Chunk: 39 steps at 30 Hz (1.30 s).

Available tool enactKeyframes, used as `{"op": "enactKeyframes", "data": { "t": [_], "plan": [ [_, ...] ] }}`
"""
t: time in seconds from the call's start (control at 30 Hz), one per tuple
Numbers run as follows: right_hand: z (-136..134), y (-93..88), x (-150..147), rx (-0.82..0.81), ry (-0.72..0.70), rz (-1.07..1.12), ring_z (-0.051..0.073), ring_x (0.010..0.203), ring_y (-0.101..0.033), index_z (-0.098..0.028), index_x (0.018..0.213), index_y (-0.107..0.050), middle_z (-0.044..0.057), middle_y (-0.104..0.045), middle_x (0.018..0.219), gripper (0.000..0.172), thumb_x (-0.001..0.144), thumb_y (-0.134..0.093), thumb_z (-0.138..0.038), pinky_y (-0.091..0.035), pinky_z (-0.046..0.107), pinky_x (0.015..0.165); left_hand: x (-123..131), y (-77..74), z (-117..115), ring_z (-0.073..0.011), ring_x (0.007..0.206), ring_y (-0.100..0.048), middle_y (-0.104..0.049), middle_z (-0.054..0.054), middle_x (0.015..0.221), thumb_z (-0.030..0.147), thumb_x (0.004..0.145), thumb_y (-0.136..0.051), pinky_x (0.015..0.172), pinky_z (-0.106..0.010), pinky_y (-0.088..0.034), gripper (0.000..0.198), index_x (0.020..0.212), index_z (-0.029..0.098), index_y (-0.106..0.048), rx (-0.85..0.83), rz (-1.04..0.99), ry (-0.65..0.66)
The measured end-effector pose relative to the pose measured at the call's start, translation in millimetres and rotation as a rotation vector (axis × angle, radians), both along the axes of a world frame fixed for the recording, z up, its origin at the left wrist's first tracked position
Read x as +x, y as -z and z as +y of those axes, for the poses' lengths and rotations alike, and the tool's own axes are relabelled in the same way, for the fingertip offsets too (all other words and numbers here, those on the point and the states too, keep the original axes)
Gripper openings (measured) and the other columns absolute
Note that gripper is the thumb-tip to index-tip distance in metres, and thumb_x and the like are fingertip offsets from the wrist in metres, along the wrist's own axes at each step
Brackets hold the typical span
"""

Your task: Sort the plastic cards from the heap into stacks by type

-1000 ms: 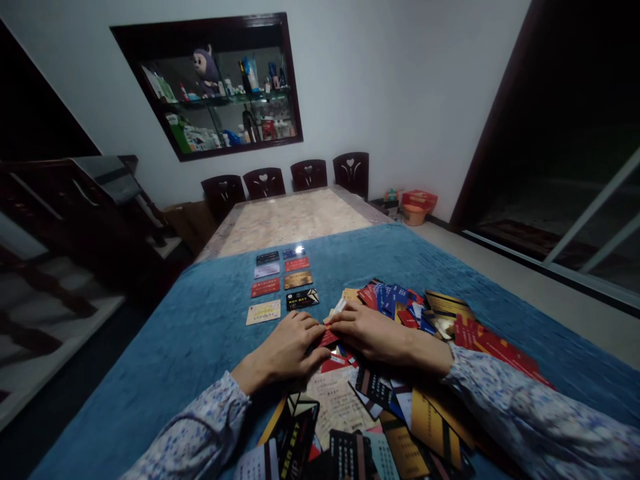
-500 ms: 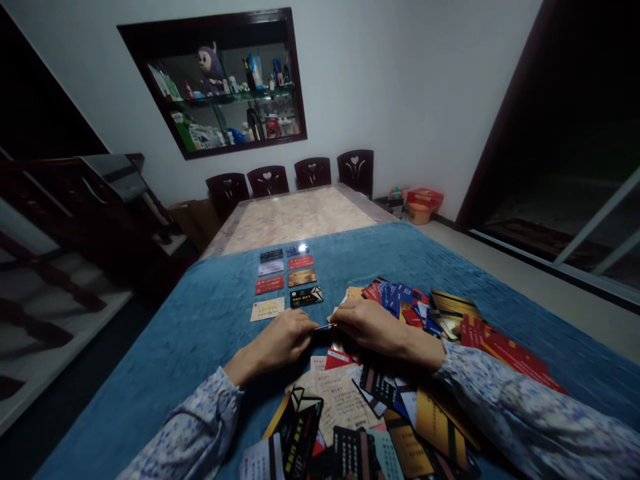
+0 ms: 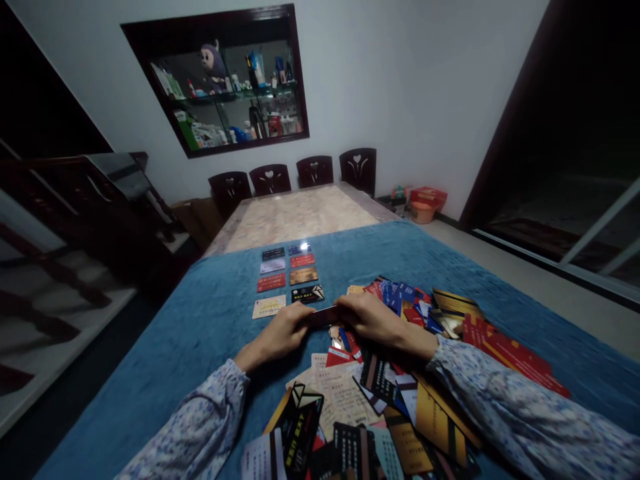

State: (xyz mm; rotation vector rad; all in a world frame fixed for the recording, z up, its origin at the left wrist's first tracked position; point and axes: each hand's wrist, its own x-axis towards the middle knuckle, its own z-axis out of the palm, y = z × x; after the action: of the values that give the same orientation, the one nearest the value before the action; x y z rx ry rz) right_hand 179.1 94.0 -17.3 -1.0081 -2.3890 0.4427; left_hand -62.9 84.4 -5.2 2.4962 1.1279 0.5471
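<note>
Between my two hands a dark reddish card (image 3: pixel 324 317) is held by its ends, tilted so that I see it at a steep angle. My left hand (image 3: pixel 284 331) pinches its left end, and my right hand (image 3: pixel 373 321) pinches the right end. Just beyond my left hand, cards lie in two columns, with a cream card (image 3: pixel 269 307) and a black VIP card (image 3: pixel 307 293) nearest. Under and around my right forearm spreads a loose pile of cards, among them cream cards (image 3: pixel 345 393), a black and yellow VIP card (image 3: pixel 303 430) and gold cards (image 3: pixel 440 420).
A blue cloth (image 3: pixel 200 333) covers the near part of the table, and the pale tabletop (image 3: pixel 305 210) shows beyond it. Dark chairs (image 3: pixel 315 171) stand at the far end. Red cards (image 3: pixel 510 350) lie at the right of the pile. A staircase railing (image 3: pixel 55 193) is at the left.
The held card has tipped from nearly edge-on to showing more of its dark reddish face. Both hands have shifted slightly and keep their pinch; the laid-out cards stay put.
</note>
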Motion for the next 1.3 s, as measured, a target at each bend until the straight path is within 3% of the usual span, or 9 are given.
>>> {"op": "enactKeyframes", "data": {
  "t": [0.27, 0.5, 0.67, 0.9, 1.07, 1.3],
  "plan": [
    [0, -1.4, 1, 0.016, 0.051, 0.095, 0.017, 0.076, -0.06, -0.016, 0.086, -0.065, 0.005, -0.068, 0.081, 0.021, 0.075, -0.055, -0.001, -0.043, 0.027, 0.069, 4, 1.6, -3, -0.0164, 0.079, -0.061, -0.067, -0.005, 0.085, 0.008, 0.085, -0.05, 0.073, -0.026, -0.047, 0.022, 0.094, 0.015, -0.07, 0.025, -0.021, -0.021],
    [0, -9.2, 0, 0.1, -0.063, 0.248, 0.016, 0.079, -0.06, -0.016, 0.096, -0.064, 0.006, -0.062, 0.088, 0.018, 0.087, -0.051, -0.008, -0.048, 0.027, 0.071, 6, -6.2, -8, -0.0186, 0.085, -0.061, -0.068, -0.004, 0.085, 0.013, 0.085, -0.054, 0.077, -0.03, -0.048, 0.019, 0.095, 0.016, -0.07, 0.05, -0.056, -0.005],
    [2, -19.5, -9, 0.267, -0.109, 0.063, 0.015, 0.076, -0.059, -0.019, 0.105, -0.063, 0.005, -0.06, 0.093, 0.017, 0.09, -0.057, -0.016, -0.045, 0.025, 0.066, 6, -15.8, -13, -0.0195, 0.09, -0.064, -0.072, -0.005, 0.095, 0.019, 0.085, -0.06, 0.084, -0.033, -0.05, 0.016, 0.099, 0.019, -0.068, 0.163, -0.225, -0.102],
    [1, -37.2, -33, 0.449, -0.186, -0.128, 0.018, 0.084, -0.058, -0.016, 0.102, -0.061, 0.008, -0.065, 0.091, 0.013, 0.098, -0.051, -0.023, -0.04, 0.03, 0.073, 4, -12.5, -21, -0.0163, 0.077, -0.063, -0.069, -0.002, 0.082, 0.022, 0.087, -0.06, 0.074, -0.03, -0.051, 0.007, 0.085, 0.019, -0.066, 0.294, -0.307, -0.173],
    [-2, -26.0, -51, 0.404, -0.173, -0.075, 0.019, 0.085, -0.062, -0.017, 0.106, -0.06, 0.009, -0.069, 0.093, 0.012, 0.097, -0.054, -0.02, -0.041, 0.03, 0.074, -5, -6.3, -26, -0.0167, 0.077, -0.063, -0.068, -0.002, 0.08, 0.018, 0.088, -0.055, 0.075, -0.031, -0.051, 0.011, 0.088, 0.019, -0.065, 0.326, -0.271, -0.166],
    [-1, -8.5, -46, 0.141, -0.065, -0.062, 0.022, 0.093, -0.066, -0.017, 0.113, -0.063, 0.01, -0.071, 0.104, 0.031, 0.084, -0.059, -0.006, -0.045, 0.029, 0.076, -22, 7.1, -28, -0.0171, 0.079, -0.064, -0.068, -0.004, 0.083, 0.015, 0.086, -0.054, 0.074, -0.03, -0.052, 0.012, 0.09, 0.018, -0.065, 0.282, -0.236, -0.186]
  ]
}}
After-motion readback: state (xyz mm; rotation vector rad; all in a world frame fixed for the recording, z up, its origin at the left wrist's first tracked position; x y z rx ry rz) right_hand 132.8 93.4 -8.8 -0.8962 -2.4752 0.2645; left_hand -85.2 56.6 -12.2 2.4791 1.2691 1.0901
